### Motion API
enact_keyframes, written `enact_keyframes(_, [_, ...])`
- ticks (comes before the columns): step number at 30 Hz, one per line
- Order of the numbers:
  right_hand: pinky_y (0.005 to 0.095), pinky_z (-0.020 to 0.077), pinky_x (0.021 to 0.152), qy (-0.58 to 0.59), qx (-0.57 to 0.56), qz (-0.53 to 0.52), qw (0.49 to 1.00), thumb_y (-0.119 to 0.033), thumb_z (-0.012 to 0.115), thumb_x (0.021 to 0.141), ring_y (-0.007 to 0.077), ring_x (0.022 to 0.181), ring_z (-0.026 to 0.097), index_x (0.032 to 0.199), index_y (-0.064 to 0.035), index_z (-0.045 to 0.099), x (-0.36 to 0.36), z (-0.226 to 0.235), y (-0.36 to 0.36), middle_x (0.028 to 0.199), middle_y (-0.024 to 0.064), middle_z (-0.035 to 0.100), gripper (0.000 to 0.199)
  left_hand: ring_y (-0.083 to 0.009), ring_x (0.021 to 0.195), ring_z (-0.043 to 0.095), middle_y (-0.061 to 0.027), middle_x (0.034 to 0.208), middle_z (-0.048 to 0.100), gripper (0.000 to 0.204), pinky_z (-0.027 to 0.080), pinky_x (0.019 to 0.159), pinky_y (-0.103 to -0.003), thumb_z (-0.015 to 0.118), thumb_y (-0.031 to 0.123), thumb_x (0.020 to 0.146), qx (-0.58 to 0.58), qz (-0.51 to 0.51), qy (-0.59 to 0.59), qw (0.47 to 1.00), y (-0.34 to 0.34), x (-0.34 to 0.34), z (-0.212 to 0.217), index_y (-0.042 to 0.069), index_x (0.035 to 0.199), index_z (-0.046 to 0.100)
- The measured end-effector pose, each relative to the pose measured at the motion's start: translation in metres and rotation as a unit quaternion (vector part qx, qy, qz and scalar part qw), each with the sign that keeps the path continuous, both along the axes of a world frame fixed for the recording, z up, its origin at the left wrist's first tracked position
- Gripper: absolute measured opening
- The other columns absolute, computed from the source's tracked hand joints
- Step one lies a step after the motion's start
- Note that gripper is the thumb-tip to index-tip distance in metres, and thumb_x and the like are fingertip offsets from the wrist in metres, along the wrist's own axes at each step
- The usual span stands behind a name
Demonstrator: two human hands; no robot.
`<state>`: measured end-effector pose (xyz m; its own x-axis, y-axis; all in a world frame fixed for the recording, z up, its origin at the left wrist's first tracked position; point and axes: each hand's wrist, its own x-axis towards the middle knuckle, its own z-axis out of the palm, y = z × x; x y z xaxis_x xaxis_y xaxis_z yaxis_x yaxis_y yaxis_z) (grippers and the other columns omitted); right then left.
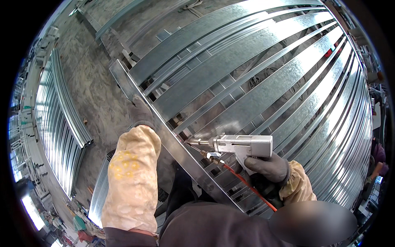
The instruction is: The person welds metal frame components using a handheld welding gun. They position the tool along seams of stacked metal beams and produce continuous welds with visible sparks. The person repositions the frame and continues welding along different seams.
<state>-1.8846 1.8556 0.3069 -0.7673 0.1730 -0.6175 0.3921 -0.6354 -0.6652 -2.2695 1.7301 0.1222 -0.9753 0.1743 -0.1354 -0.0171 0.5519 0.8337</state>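
Observation:
My right hand (267, 168), in a dark grey glove, grips a silver pistol-shaped welding gun (240, 145) with an orange hose (247, 185) trailing from it. The gun's thin nozzle tip points left and touches a joint on the galvanized steel frame (230, 78), beside its edge bar (164, 136). My left hand (141, 112), gloved too, rests on that edge bar further up. A yellow patterned sleeve covers each forearm. The frame is made of long slanted flat bars and narrower tubes.
A second stack of shiny metal frames (61, 123) stands at the left on the grey concrete floor (94, 86). Cluttered shelves and tools line the far left and right rims. A person's sleeve (378, 154) shows at the right edge.

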Motion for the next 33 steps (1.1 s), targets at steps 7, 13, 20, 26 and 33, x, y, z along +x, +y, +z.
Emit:
enact_keyframes(7, [0.0287, 0.0504, 0.071, 0.002, 0.008, 0.023, 1.0, -0.03, 0.063, 0.095, 0.0125, 0.085, 0.061, 0.137, -0.0047, 0.048, 0.006, -0.012, -0.004, 0.098, 0.0069, 0.066, 0.052, -0.0438, 0.13, 0.047, -0.0361, 0.139, 0.045, 0.066, 0.038, 0.109, -0.043, 0.039, 0.037, 0.101, -0.004, -0.014, 0.001, 1.0, 0.003, 0.004, 0.007, -0.015, 0.14, 0.034])
enact_keyframes(13, [0.0279, 0.0512, 0.068, 0.002, -0.027, 0.049, 0.998, -0.028, 0.062, 0.096, 0.0125, 0.079, 0.062, 0.138, -0.0038, 0.047, 0.003, -0.008, 0.003, 0.095, 0.0067, 0.065, 0.051, -0.0439, 0.132, 0.044, -0.0368, 0.14, 0.043, 0.067, 0.035, 0.112, -0.043, 0.039, 0.038, 0.101, -0.024, 0.005, 0.013, 1.0, 0.003, 0.006, 0.01, -0.015, 0.141, 0.032])
enact_keyframes(20, [0.0276, 0.0519, 0.067, 0.002, -0.018, 0.048, 0.999, -0.028, 0.061, 0.096, 0.0121, 0.077, 0.062, 0.132, -0.0023, 0.05, 0.005, -0.011, 0.001, 0.094, 0.0067, 0.064, 0.045, -0.0444, 0.126, 0.05, -0.0368, 0.135, 0.047, 0.065, 0.04, 0.107, -0.044, 0.04, 0.037, 0.1, -0.028, 0.001, 0.006, 1.0, 0.005, 0.01, 0.023, -0.016, 0.138, 0.036])
enact_keyframes(26, [0.0278, 0.0509, 0.068, 0.006, 0.023, 0.068, 0.997, -0.028, 0.061, 0.096, 0.0107, 0.08, 0.059, 0.13, -0.0024, 0.052, 0.006, -0.014, 0.003, 0.094, 0.0053, 0.063, 0.044, -0.0429, 0.123, 0.053, -0.0356, 0.132, 0.05, 0.062, 0.043, 0.104, -0.044, 0.041, 0.035, 0.1, -0.039, -0.026, 0.019, 0.999, 0.0, 0.003, 0.012, -0.015, 0.136, 0.038])
enact_keyframes(33, [0.0275, 0.0525, 0.065, 0.001, -0.001, 0.053, 0.999, -0.026, 0.062, 0.096, 0.0114, 0.079, 0.06, 0.135, -0.0033, 0.048, 0.008, -0.011, 0.001, 0.096, 0.0056, 0.061, 0.047, -0.042, 0.12, 0.056, -0.0347, 0.131, 0.052, 0.06, 0.044, 0.102, -0.043, 0.042, 0.034, 0.1, 0.067, 0.01, -0.025, 0.997, 0.005, -0.002, 0.003, -0.015, 0.136, 0.04])
